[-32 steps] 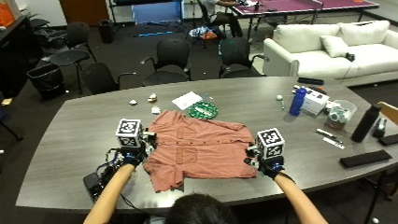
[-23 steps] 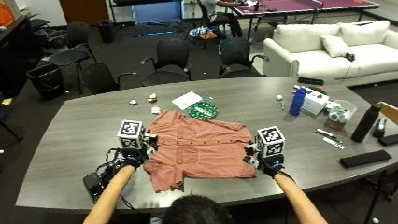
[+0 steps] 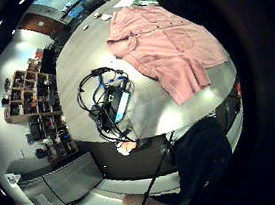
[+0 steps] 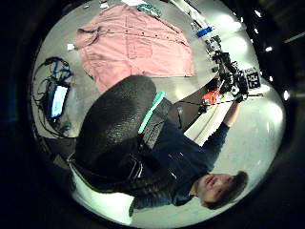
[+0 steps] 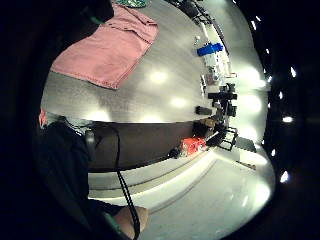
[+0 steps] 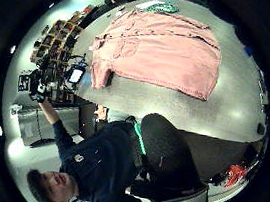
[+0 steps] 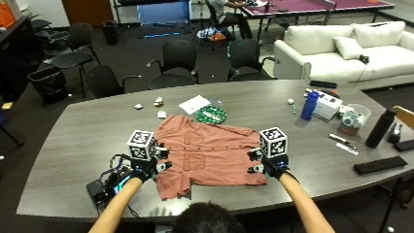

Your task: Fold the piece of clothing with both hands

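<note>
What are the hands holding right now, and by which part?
Nothing, it seems: the pink shirt lies flat, with the left hand and right hand at its sides.

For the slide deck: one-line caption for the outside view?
Person's gloved left hand and right hand flank a flat pink shirt on the gray table.

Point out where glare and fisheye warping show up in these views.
Outside view: even light, the table only faintly glossy, straight lines hold. Right little finger side palm view: bright ceiling-light spots glare off the table beside the shirt, and the table edge bows. Left little finger side palm view: glare at the table's near edge, dark ring round the curved picture.
</note>
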A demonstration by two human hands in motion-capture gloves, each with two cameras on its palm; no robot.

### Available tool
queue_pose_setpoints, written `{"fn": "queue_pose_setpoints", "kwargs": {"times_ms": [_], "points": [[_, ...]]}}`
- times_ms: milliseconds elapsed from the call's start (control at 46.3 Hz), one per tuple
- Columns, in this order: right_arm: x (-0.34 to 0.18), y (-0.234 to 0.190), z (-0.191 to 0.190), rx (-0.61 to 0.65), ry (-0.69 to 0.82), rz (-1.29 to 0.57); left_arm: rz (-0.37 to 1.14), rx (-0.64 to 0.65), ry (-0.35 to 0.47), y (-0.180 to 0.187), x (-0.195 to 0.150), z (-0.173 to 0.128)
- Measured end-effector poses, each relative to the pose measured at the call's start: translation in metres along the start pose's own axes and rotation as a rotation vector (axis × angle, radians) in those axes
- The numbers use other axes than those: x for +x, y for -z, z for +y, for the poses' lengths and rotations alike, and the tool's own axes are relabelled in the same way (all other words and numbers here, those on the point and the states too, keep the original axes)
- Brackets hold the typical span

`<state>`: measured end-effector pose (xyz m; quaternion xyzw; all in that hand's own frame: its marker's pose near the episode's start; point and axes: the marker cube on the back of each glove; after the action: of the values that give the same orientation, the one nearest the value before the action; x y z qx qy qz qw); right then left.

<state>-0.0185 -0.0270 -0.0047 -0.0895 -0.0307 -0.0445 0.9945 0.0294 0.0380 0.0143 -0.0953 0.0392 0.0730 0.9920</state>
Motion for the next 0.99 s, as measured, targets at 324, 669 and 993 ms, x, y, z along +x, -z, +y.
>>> {"fn": "queue_pose_setpoints", "kwargs": {"times_ms": [324, 669, 993], "points": [[-0.005, -0.017, -0.011, -0.079, 0.021, -0.013, -0.021, -0.099, -0.04, -0.036, 0.008, -0.01], [-0.01, -0.052, -0.071, -0.127, -0.004, -0.053, 0.0, -0.196, -0.039, -0.096, 0.015, -0.065], [-0.031, -0.125, -0.101, -0.307, -0.038, -0.08, -0.088, -0.515, 0.06, -0.167, 0.031, -0.064]]}}
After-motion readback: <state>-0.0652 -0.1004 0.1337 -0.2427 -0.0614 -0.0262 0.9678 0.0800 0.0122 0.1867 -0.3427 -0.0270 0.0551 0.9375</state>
